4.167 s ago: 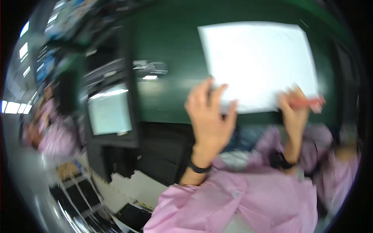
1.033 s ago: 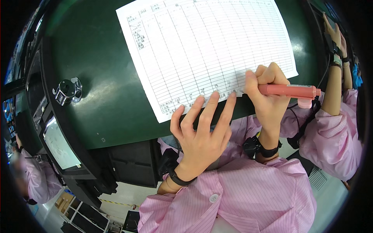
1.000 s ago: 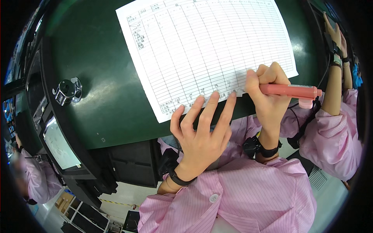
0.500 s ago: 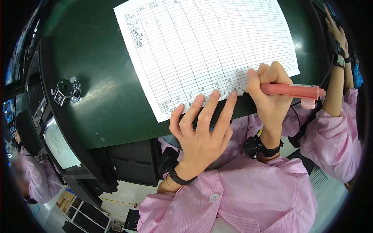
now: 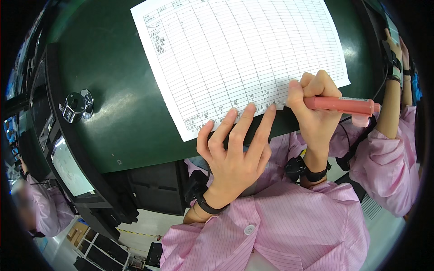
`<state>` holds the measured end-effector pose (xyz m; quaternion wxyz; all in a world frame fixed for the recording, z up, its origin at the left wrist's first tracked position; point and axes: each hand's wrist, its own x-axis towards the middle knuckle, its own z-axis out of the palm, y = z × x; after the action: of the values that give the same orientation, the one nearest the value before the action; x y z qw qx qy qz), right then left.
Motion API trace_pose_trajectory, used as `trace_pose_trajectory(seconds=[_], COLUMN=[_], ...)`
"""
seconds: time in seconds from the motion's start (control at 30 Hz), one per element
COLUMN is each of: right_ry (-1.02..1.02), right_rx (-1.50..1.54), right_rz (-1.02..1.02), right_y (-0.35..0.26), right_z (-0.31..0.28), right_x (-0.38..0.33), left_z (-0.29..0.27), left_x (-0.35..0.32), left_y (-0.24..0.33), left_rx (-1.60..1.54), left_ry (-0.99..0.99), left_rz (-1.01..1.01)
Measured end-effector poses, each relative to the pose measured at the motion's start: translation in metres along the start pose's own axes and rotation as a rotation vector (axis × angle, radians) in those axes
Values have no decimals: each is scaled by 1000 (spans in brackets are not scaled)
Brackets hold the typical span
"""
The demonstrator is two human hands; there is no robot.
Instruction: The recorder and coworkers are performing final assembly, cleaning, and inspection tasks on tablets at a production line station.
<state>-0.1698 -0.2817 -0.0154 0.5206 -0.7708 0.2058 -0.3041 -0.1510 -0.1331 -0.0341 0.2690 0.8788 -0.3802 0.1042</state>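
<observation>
A large white form, ruled into a grid with handwriting along its left and lower edges, lies on the green tabletop. My left hand is spread out, its fingertips resting on the form's lower edge. Closed around a red marker is my right hand, at the form's lower right. The marker's thick end points right, and a cap or clip hangs beneath it. Its writing tip is hidden behind my fingers. Black bands with small boxes circle both my wrists.
A shiny metal ring-shaped object stands on the tabletop to the left. Past it is a black frame with a lit screen. Another person's arms in pink sleeves reach in at the right; a further person sits far left.
My hands have hardly moved; the marker and right hand shifted very slightly right. At the right, the other person's hands have moved a little.
</observation>
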Motion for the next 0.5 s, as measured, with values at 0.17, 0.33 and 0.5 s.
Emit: trace_pose_trajectory(seconds=[0.17,0.33,0.5], right_ry=[8,7,18], right_rx=[10,-6,0], right_rz=[4,-6,-10], right_y=[-1,-1,0], right_z=[-1,-2,0], right_x=[0,1,0], left_z=[0,1,1], left_x=[1,0,-1], left_y=[1,1,0], left_rx=[-3,-1,2], left_ry=[3,9,4], left_rz=[-2,-7,-6])
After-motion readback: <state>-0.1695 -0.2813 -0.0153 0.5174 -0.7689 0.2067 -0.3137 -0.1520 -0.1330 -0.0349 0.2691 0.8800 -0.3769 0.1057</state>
